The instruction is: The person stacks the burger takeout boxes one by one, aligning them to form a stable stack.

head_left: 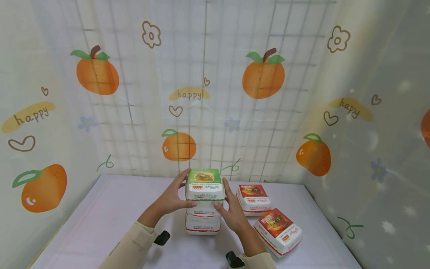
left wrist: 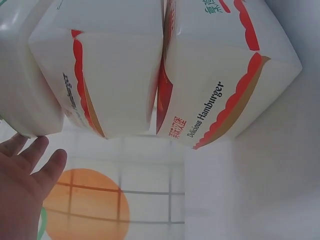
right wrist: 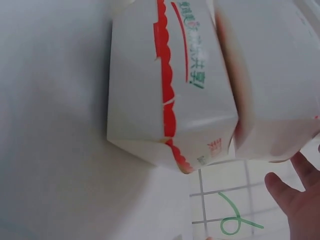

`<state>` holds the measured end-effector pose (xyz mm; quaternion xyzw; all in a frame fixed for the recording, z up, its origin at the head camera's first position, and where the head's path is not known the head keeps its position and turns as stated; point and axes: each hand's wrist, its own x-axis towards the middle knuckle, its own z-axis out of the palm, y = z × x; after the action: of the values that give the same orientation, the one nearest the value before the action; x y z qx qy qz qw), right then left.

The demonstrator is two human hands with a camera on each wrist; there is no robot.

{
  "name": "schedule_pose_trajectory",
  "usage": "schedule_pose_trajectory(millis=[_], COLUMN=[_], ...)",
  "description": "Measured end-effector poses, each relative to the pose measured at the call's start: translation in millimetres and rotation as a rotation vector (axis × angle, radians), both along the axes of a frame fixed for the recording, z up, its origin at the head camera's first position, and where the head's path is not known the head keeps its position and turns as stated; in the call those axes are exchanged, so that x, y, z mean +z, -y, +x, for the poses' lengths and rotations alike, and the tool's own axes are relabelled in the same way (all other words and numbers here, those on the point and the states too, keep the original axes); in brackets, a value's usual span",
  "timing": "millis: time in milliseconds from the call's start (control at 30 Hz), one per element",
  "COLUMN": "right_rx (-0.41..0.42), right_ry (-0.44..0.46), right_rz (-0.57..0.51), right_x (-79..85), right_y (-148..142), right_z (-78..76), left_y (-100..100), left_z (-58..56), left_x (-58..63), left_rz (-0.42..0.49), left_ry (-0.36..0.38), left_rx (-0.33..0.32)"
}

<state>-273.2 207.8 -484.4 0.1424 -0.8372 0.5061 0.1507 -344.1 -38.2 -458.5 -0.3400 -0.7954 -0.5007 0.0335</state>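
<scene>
Three hamburger boxes stand one over another in the middle of the table. At the top is a green-lidded hamburger box (head_left: pixel 205 186), gripped from both sides. My left hand (head_left: pixel 173 198) holds its left side, thumb across the front near the lower edge. On the opposite side my right hand (head_left: pixel 234 213) does the same, its thumb at the front right corner. Directly beneath are a red-trimmed middle box (head_left: pixel 203 210) and a red-trimmed bottom box (head_left: pixel 203 225). The left wrist view shows the fingertips (left wrist: pixel 37 145) at the top box's far edge; its back is hidden in the head view.
Two red-lidded hamburger boxes lie right of the stack: one farther back (head_left: pixel 253 200), the other nearer and turned at an angle (head_left: pixel 279 231). A white-covered table (head_left: pixel 111 209) carries everything. Behind it hangs a curtain (head_left: pixel 225 123) printed with oranges, over a wire grid.
</scene>
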Motion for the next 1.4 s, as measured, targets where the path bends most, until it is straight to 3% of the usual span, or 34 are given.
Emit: schedule_pose_trajectory(millis=[233, 433, 700, 967, 1233, 1400], right_rx=[-0.022, -0.011, 0.03, -0.014, -0.049, -0.085], right_ry=[-0.009, -0.016, 0.048, 0.02, -0.009, 0.028], right_rz=[0.008, -0.001, -0.029, -0.002, 0.036, 0.063], right_x=[-2.9, -4.1, 24.9, 1.6, -1.5, 0.2], right_y=[-0.2, -0.4, 2.6, -4.5, -16.1, -26.1], right_z=[1.8, 4.4, 24.2, 9.9, 14.2, 18.2], left_y=[-1.3, -2.2, -1.7, -0.3, 2.0, 4.5], left_z=[2.5, 4.6, 5.0, 4.9, 6.6, 8.9], left_x=[2.0, 1.2, 1.4, 1.6, 1.4, 4.3], left_rz=[-0.009, -0.02, -0.03, 0.003, 0.04, 0.034], left_ry=[-0.025, -0.003, 0.0, -0.007, 0.037, 0.052], left_rx=[0.001, 0.014, 0.026, 0.008, 0.003, 0.0])
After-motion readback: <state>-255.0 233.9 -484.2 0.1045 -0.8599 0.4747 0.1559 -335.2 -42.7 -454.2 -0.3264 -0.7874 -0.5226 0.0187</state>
